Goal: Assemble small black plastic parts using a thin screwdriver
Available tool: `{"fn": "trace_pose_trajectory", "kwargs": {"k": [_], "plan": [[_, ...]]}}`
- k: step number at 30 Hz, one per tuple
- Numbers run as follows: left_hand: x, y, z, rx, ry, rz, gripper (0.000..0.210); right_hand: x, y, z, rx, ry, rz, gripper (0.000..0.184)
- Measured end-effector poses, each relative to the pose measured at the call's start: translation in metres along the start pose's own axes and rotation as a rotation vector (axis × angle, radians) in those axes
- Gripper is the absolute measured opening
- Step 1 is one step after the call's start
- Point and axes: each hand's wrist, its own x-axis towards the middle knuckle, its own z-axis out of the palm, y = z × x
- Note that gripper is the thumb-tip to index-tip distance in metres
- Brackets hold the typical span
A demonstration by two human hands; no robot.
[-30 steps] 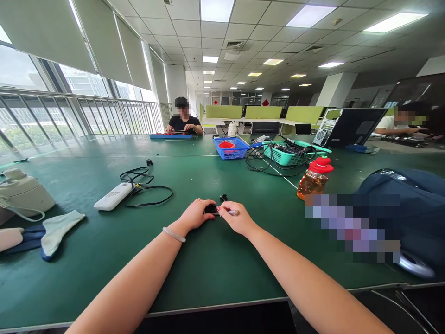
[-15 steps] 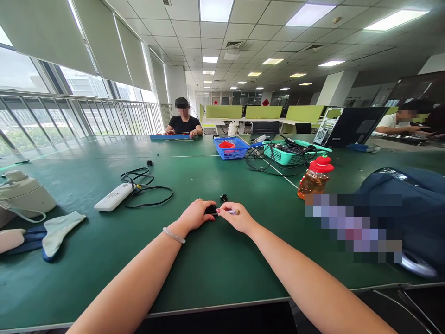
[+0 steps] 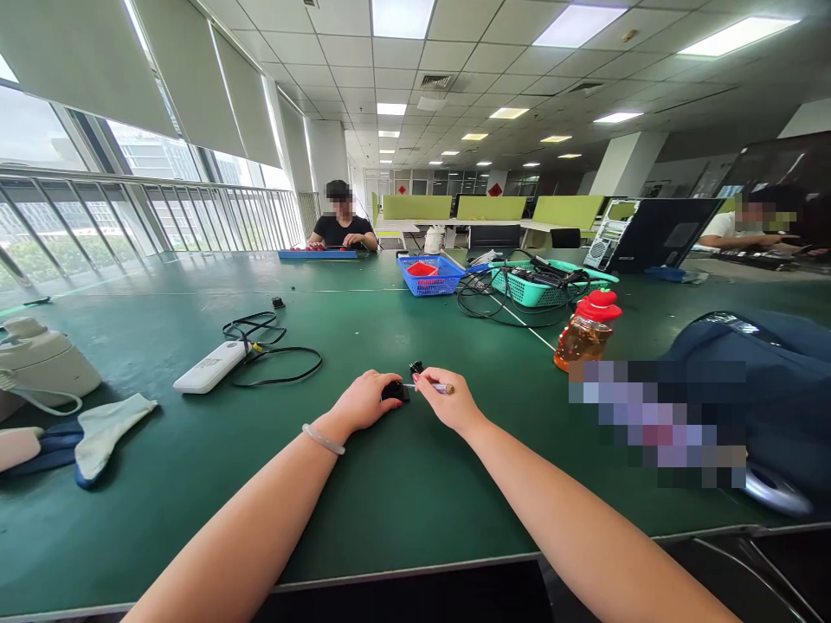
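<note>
Since a second ago my right hand (image 3: 447, 402) has lifted its small screwdriver (image 3: 436, 388) slightly. On the green bench (image 3: 389, 484), my left hand (image 3: 363, 400) is closed over a small black part (image 3: 395, 392). I'd pin the part firmly and seat the tip squarely.

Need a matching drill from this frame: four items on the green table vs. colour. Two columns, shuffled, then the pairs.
Things:
1. bottle cap
2. power bank
3. small part under the left hand
4. nearer basket

Colours:
A. white
B. blue
C. red
D. black

Pairs: 1-C, 2-A, 3-D, 4-B
</note>
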Motion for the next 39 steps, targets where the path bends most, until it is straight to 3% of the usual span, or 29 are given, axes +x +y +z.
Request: {"fn": "trace_pose_trajectory", "kwargs": {"k": [7,13,15,20,26,30,33,39], "plan": [[-0.001,0.001,0.001,-0.033,0.039,0.043,0.037,0.003,0.005,0.002,0.046,-0.012,0.079,0.04],[-0.001,0.002,-0.001,-0.069,0.145,0.08,0.038,0.003,0.002,-0.002,0.098,-0.044,0.081,0.041],[-0.001,0.002,-0.003,-0.032,0.186,0.039,0.039,0.004,0.002,-0.005,0.148,-0.018,0.063,0.041],[0.0,-0.003,-0.003,0.12,0.194,-0.222,0.042,0.008,0.013,-0.015,0.128,0.115,0.097,0.034],[-0.005,-0.01,0.0,0.155,0.161,-0.306,0.036,0.012,0.037,-0.014,-0.015,0.05,0.245,0.027],[-0.005,-0.01,-0.003,0.147,0.174,-0.343,0.03,0.013,0.045,-0.012,-0.048,0.02,0.267,0.028],[-0.003,-0.008,-0.004,0.108,0.178,-0.315,0.031,0.013,0.046,-0.011,-0.063,-0.005,0.269,0.027],[-0.001,0.003,0.005,-0.012,0.113,-0.073,0.035,0.012,0.043,-0.008,-0.112,-0.049,0.129,0.023]]}}
